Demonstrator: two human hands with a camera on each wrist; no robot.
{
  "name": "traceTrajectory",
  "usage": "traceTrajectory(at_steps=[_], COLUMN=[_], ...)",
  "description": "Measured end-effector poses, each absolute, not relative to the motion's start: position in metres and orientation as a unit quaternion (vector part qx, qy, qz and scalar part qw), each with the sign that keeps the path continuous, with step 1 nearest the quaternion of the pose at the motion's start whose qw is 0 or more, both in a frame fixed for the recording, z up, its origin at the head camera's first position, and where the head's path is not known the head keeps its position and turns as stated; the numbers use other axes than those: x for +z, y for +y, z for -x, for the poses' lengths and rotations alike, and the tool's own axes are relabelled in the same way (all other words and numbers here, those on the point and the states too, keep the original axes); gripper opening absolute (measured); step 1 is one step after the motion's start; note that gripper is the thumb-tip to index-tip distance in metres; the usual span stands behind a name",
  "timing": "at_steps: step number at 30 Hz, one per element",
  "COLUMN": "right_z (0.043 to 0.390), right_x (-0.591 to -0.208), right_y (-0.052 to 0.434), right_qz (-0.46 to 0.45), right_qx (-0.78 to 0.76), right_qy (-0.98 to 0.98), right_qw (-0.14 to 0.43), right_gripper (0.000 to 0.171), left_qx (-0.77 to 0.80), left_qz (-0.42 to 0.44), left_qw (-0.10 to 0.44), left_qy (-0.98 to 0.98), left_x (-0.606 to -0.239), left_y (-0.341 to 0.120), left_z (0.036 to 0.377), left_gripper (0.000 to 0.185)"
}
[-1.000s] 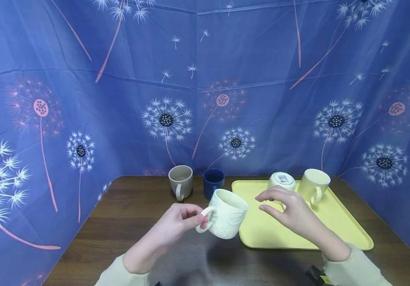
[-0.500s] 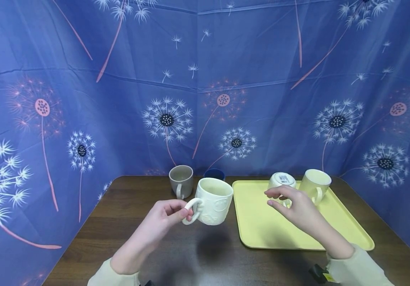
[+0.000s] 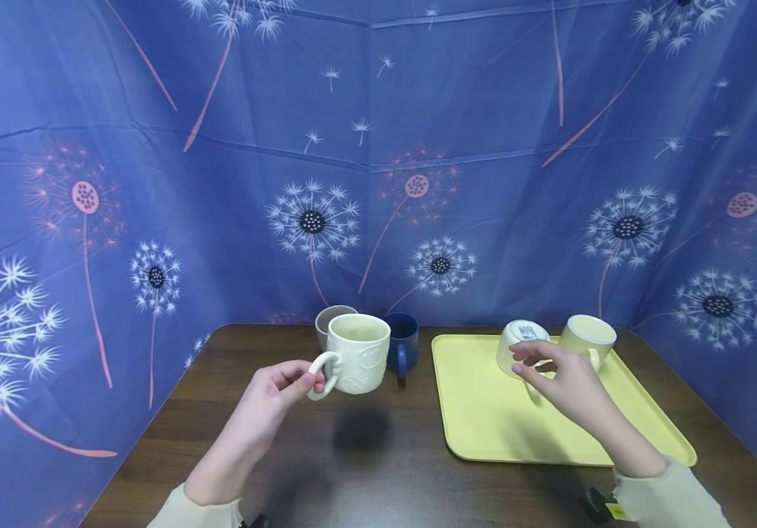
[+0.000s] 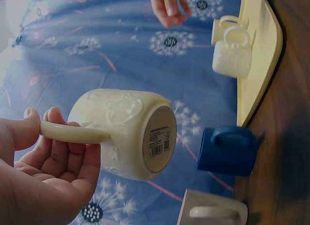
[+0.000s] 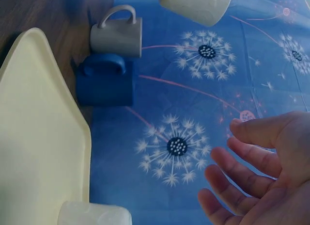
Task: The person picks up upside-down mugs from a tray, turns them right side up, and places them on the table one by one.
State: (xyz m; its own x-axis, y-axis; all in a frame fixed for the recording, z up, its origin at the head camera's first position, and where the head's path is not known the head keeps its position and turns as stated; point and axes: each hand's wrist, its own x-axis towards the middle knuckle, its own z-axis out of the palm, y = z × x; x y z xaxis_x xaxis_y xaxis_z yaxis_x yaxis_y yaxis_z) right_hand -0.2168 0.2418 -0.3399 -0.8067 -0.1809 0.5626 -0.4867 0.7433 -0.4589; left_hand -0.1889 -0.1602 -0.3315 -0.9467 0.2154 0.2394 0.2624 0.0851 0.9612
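Left hand (image 3: 266, 400) pinches the handle of an upright cream embossed ceramic mug (image 3: 357, 353), held above the dark wooden surface (image 3: 365, 469) left of the yellow plastic tray (image 3: 484, 418); right hand (image 3: 566, 381), relaxed and empty, hovers over the tray.

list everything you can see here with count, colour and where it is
embossed mug: 1, cream, held in the air by its handle above the table, left of the tray
grey mug: 1, grey-beige, upright at the back of the table, mostly hidden behind the embossed mug in the head view
blue mug: 1, dark blue, at the back of the table beside the grey mug
tray: 1, pale yellow, on the right side of the table
mugs on the tray: 2, cream; one tipped with its labelled base showing, one upright at the far end
table: 1, dark brown wood
backdrop: 1, blue cloth with dandelion print, behind and at both sides
left hand: pinches the embossed mug's handle
right hand: empty, fingers relaxed, over the tray
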Motion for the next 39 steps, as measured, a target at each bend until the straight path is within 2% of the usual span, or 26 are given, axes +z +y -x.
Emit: traceTrajectory(at_steps=[16,29,39], right_z=[0.234,0.243,0.251], right_x=[-0.369,-0.391,-0.407], right_y=[0.265,0.280,0.288], right_qz=[-0.150,-0.089,-0.075], right_qx=[0.297,0.312,0.315], right_qy=[-0.905,-0.911,-0.912], right_qw=[0.265,0.255,0.251], right_gripper=[0.020,0.026,0.030], left_qx=[-0.678,-0.700,-0.698], left_qz=[0.084,0.040,0.004], left_qw=[0.105,0.170,0.204], left_qy=[-0.723,-0.693,-0.686], left_x=[-0.339,-0.349,-0.360], left_y=[-0.186,-0.200,-0.212], left_z=[0.201,0.215,0.230], left_gripper=[0.013,0.026,0.022])
